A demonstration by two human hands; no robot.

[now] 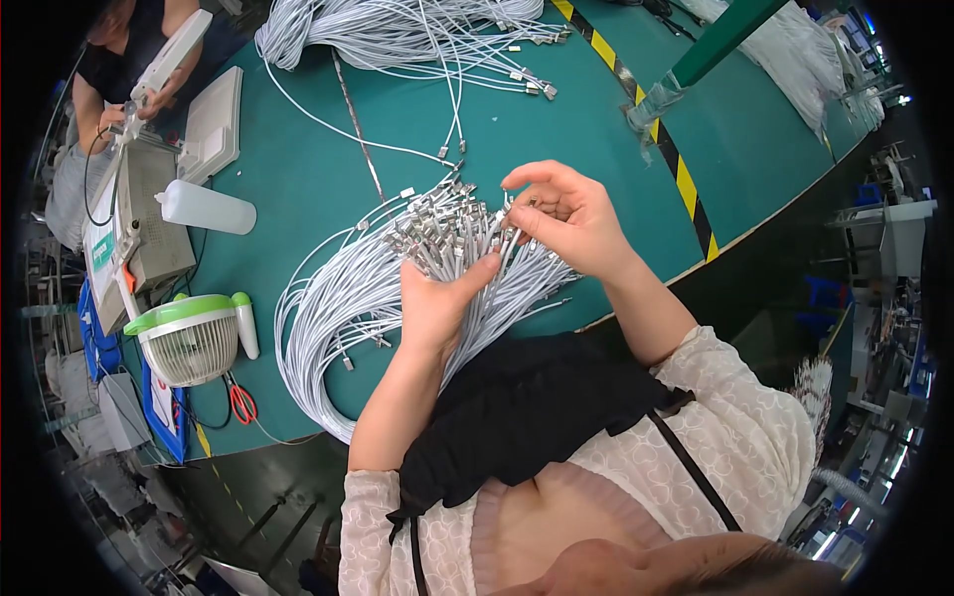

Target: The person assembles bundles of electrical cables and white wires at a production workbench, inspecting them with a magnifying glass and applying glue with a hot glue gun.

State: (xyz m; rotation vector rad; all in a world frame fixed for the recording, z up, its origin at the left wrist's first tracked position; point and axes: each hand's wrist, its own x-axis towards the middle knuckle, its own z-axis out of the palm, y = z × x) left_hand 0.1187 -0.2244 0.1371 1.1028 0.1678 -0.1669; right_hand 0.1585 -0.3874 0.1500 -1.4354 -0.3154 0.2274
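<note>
My left hand (437,298) grips a thick bundle of white cables (338,298) just below their metal connector ends (437,223), which fan out above the fingers. My right hand (566,219) pinches one connector at the right side of that cluster between thumb and fingertips. The cable loops trail down and to the left over the green table (328,169).
A second heap of white cables (397,30) lies at the far edge. At the left stand a white squeeze bottle (204,207), a small green-and-white fan (189,338), red scissors (241,402) and a grey machine (139,228). Another person (119,60) works at the far left. Yellow-black tape (686,184) marks the right edge.
</note>
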